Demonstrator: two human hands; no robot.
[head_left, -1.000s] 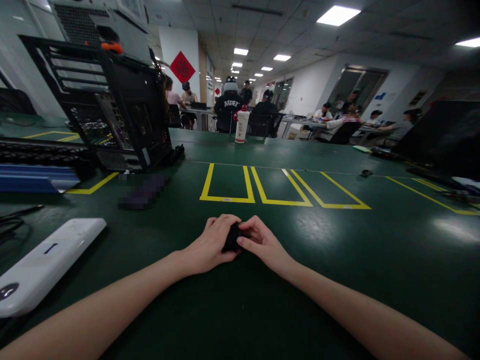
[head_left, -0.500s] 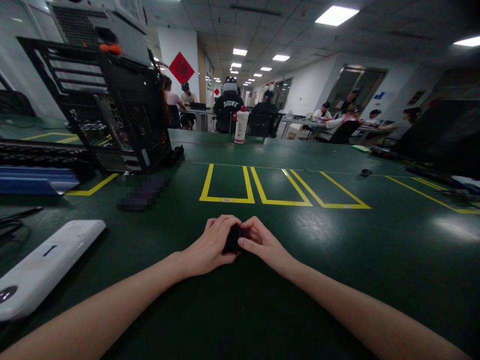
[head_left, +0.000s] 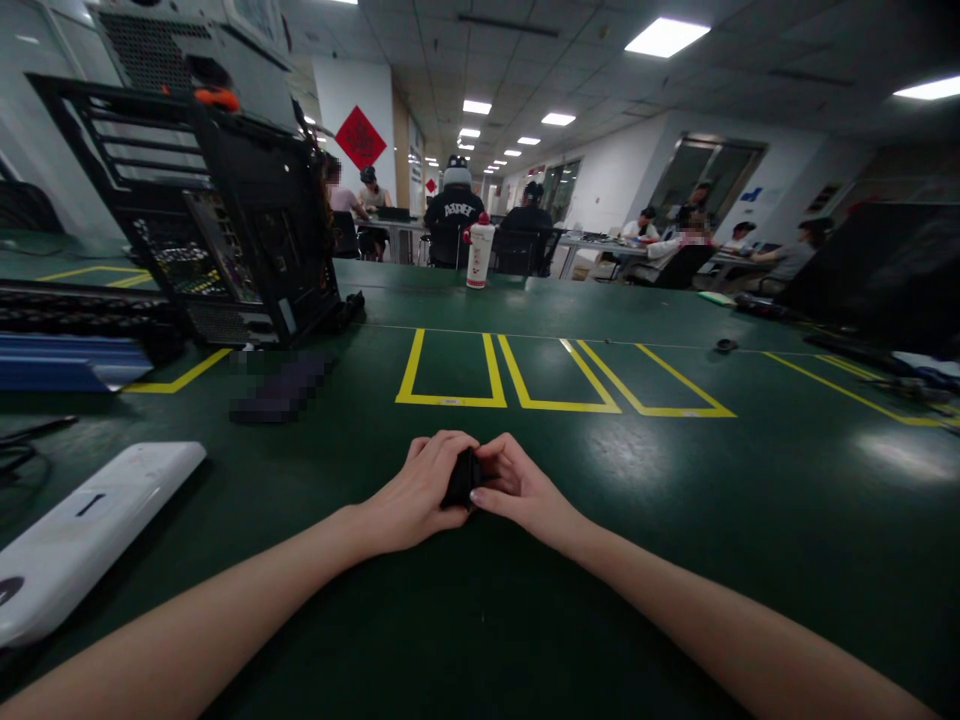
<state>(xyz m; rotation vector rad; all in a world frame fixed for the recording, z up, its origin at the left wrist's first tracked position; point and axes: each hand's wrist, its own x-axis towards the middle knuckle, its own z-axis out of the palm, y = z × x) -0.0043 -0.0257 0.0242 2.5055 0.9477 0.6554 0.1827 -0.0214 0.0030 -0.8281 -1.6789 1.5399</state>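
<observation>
A small black block-like object sits between my hands, low over the green tabletop; its exact kind cannot be made out. My left hand wraps over it from the left, fingers across the top and thumb along the near side. From the right, the thumb and bent fingers of my right hand close on the object's right edge. Much of the object is covered by my fingers. Just beyond the hands, yellow tape outlines mark the table.
An open black computer case stands at left, with a white device and a blurred dark flat item nearer. A white and red cup is on the far side. A small black round thing lies right. Several people sit beyond.
My right thumb has slid slightly down and left along the object's edge. The left hand keeps its hold, and the whole view has shifted a little.
</observation>
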